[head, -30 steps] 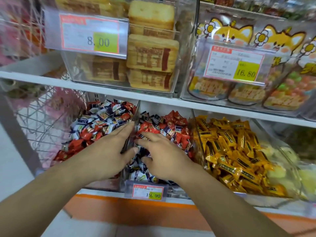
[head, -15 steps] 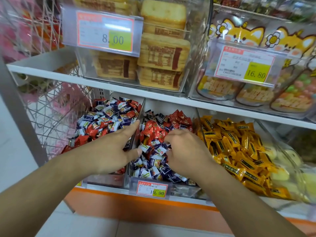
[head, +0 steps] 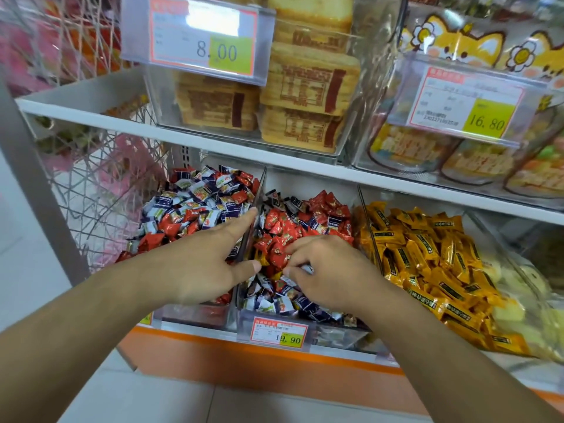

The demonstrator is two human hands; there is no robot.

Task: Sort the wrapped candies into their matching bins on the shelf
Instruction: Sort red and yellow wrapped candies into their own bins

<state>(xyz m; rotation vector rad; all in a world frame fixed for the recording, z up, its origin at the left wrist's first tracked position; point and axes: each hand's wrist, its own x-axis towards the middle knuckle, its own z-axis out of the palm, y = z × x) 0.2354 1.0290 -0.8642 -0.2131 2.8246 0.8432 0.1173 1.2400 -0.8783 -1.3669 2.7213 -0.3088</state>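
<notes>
Three clear bins stand side by side on the lower shelf. The left bin (head: 195,315) holds mixed red and blue-white wrapped candies (head: 195,206). The middle bin (head: 335,334) holds red candies (head: 283,227) at the back and blue-white ones (head: 274,300) at the front. The right bin (head: 364,209) is full of yellow candies (head: 427,257). My left hand (head: 201,264) rests flat with straight fingers over the divider between the left and middle bins. My right hand (head: 329,270) is in the middle bin, fingers curled, pinching a small white-wrapped candy (head: 306,268).
A price tag (head: 279,332) reading 19.90 hangs on the middle bin's front. The upper shelf (head: 91,117) carries clear boxes of biscuit packs (head: 305,87) and cartoon-fox candy bags (head: 457,47). A wire rack (head: 91,178) stands at the left. Pale green candies (head: 518,300) lie far right.
My right hand has slid back toward the front of the middle bin and closed its fingers on a candy. The left hand stays on the divider. The view has moved closer.
</notes>
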